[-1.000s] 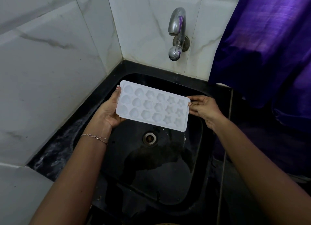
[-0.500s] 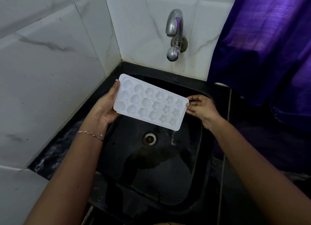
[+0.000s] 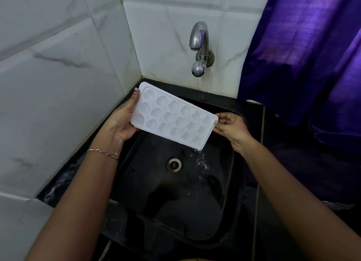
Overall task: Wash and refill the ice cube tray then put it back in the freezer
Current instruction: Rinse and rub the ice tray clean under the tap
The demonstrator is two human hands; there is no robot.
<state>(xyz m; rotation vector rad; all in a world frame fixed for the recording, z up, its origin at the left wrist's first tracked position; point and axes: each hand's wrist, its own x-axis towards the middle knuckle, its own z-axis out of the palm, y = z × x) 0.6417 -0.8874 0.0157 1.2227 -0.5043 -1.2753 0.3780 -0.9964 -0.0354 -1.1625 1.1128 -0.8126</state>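
Holding the white plastic shell-and-star ice cube tray (image 3: pixel 173 115) by its short ends, the left hand (image 3: pixel 122 122) clasps one and the right hand (image 3: pixel 231 128) pinches the other, tilting it over the back half of the black sink (image 3: pixel 175 206) so water (image 3: pixel 199 157) pours off a corner. Washing seems nearly done; refilling and the freezer remain.

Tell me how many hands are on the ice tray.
2. The left hand holds the ice tray by its higher end near the tiled wall; the right hand pinches its lower end over the sink.
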